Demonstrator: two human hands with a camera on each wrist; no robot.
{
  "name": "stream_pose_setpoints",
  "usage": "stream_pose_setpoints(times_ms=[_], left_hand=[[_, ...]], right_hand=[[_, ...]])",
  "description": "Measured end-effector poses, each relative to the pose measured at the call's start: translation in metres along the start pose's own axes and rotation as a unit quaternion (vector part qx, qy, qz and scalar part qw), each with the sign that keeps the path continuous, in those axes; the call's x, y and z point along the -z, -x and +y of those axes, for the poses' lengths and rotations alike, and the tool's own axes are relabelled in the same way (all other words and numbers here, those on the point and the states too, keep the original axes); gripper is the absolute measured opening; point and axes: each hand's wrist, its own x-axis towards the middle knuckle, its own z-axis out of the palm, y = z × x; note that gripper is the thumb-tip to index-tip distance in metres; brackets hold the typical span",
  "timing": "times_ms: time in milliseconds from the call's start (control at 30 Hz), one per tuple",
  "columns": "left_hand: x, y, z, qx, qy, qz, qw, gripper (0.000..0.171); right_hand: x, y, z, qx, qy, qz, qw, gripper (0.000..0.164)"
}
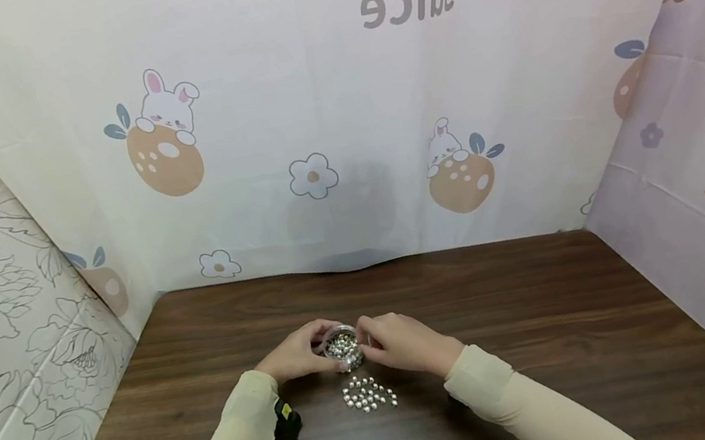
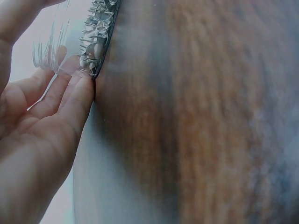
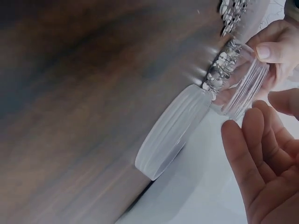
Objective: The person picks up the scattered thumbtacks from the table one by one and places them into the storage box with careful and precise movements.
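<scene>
A small clear jar [image 1: 345,361] with a threaded neck stands uncovered on the table, partly filled with silver beads [image 1: 342,345]. My left hand [image 1: 298,353] grips its side, thumb at the near side and fingers around the far side. At the jar's right rim is my right hand [image 1: 405,342]. The right wrist view shows its fingers [image 3: 254,133] loosely bent, the thumb apart from them, and nothing visible between. A clear round lid [image 3: 173,133] lies on the table beside the jar in that view; the right hand mostly hides it from the head camera.
Several loose silver beads [image 1: 365,401] lie scattered on the dark wooden table [image 1: 532,393] just in front of the jar. A black device [image 1: 287,422] is at the left wrist. Printed curtains [image 1: 331,98] border the table at the back and both sides.
</scene>
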Motion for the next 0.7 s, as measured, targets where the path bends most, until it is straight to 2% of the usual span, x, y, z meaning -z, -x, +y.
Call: stream_pose_setpoints(times_ms=[200, 333, 567, 700], left_hand=[[0.0, -0.001, 0.0, 0.012, 0.003, 0.002, 0.9999, 0.065], [0.0, -0.001, 0.001, 0.006, 0.01, 0.006, 0.9999, 0.066], [0.004, 0.012, 0.031, 0.004, 0.01, 0.003, 0.9999, 0.064], [0.004, 0.014, 0.034, 0.006, 0.011, -0.001, 0.9999, 0.065]], right_hand=[[0.0, 0.013, 0.0, 0.006, -0.015, -0.035, 0.999, 0.005], [0.0, 0.02, 0.001, 0.014, -0.014, -0.055, 0.998, 0.009], [-0.004, 0.03, 0.002, 0.036, -0.031, -0.094, 0.994, 0.011], [-0.005, 0.033, 0.0, 0.042, -0.026, -0.096, 0.994, 0.012]])
